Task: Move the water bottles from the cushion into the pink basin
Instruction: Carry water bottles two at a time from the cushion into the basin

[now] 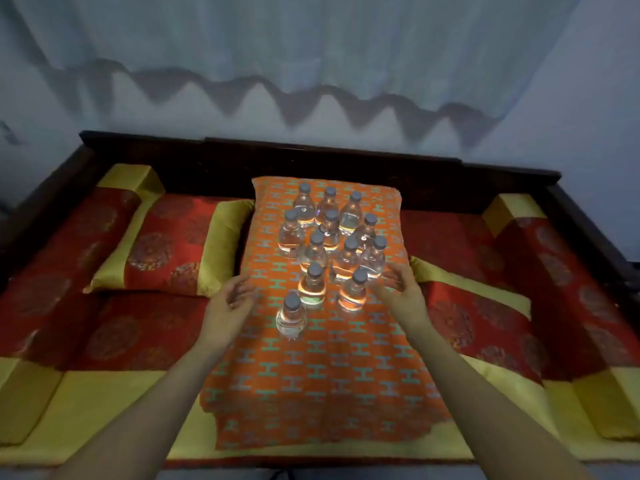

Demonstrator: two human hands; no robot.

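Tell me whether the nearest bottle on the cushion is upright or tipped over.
Upright. The nearest bottle stands on its base on the cushion, its grey cap pointing up.

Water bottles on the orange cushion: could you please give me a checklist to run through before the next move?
1. Is the left hand free? Ok: its fingers are relaxed and hold nothing.
2. Is the right hand free? Ok: it is open beside the group.
3. Are the water bottles upright and capped? Ok: all twelve stand on the orange cushion.
4. Is the nearest bottle clear to grasp? Ok: it stands apart from the others, between the hands.
5. Is the pink basin within reach? Cannot tell: it is not in view.
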